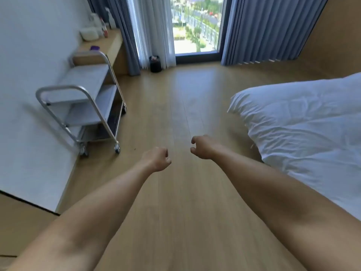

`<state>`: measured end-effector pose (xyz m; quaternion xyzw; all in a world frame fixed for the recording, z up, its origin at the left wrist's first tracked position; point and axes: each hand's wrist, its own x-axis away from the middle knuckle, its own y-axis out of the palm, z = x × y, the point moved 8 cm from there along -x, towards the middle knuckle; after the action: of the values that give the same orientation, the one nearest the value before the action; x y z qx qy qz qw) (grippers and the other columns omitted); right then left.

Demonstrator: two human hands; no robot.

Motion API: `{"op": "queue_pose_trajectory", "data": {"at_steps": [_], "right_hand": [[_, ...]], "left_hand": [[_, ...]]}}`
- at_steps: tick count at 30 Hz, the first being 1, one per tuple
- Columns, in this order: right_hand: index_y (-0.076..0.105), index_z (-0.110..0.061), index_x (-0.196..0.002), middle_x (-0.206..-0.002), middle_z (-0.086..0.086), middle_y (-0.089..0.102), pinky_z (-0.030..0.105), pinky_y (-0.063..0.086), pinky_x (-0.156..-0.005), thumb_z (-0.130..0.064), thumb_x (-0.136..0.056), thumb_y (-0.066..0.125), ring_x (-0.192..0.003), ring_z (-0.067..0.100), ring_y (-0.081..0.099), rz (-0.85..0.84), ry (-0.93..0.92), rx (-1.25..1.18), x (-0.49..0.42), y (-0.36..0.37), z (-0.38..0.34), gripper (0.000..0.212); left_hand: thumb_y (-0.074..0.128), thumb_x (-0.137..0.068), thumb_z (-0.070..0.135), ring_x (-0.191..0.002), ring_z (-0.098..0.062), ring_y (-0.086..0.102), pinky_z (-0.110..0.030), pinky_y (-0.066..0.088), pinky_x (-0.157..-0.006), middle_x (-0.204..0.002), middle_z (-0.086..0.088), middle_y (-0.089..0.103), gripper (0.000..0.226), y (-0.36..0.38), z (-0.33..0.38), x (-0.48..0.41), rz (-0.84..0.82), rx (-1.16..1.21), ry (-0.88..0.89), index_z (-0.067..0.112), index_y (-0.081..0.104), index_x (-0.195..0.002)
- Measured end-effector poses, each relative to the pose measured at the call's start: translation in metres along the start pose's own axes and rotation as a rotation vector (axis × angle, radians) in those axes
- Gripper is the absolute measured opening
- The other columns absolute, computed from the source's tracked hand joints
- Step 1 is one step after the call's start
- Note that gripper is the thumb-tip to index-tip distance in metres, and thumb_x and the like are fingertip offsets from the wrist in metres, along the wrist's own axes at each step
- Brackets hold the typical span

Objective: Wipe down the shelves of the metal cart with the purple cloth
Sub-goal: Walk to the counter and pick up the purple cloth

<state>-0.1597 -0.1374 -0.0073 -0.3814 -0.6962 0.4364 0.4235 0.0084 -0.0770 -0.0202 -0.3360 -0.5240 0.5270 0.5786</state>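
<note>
A metal cart (86, 98) with three shelves and wheels stands against the white wall on the left. A small purple cloth (95, 48) lies on the wooden ledge beyond the cart's far end. Both my arms stretch forward over the wooden floor, well to the right of the cart. My left hand (157, 159) is curled into a loose fist and holds nothing. My right hand (202, 146) has its fingers bent inward, apart from each other, and is empty too.
A bed with a white duvet (302, 124) fills the right side. Bottles and a white tub (89, 33) stand on the wooden ledge (109, 44). A black bin (155, 64) sits by the curtains and window at the far end.
</note>
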Motion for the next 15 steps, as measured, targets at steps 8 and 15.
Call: {"op": "queue_pose_trajectory", "data": {"at_steps": [8,15], "right_hand": [[0.057,-0.019,-0.121,-0.12,0.004,0.063,0.034,0.047,-0.084,-0.036,-0.092,0.047,-0.109,0.028,0.058,-0.085,0.005,0.069,0.006,0.048,0.035,0.035],[0.063,-0.019,-0.112,-0.112,0.005,0.064,0.034,0.047,-0.077,-0.037,-0.091,0.048,-0.102,0.028,0.06,-0.11,-0.026,0.097,-0.032,0.055,0.032,0.031]], "left_hand": [[0.051,-0.089,0.036,-0.107,-0.026,0.062,-0.035,0.049,-0.089,-0.115,-0.001,0.067,0.026,0.049,0.022,-0.003,-0.072,-0.016,-0.047,0.022,0.062,-0.108],[0.052,-0.09,0.035,-0.104,-0.027,0.062,-0.033,0.048,-0.084,-0.112,-0.001,0.068,0.022,0.058,0.018,-0.03,-0.101,-0.011,-0.05,0.022,0.063,-0.104]]}}
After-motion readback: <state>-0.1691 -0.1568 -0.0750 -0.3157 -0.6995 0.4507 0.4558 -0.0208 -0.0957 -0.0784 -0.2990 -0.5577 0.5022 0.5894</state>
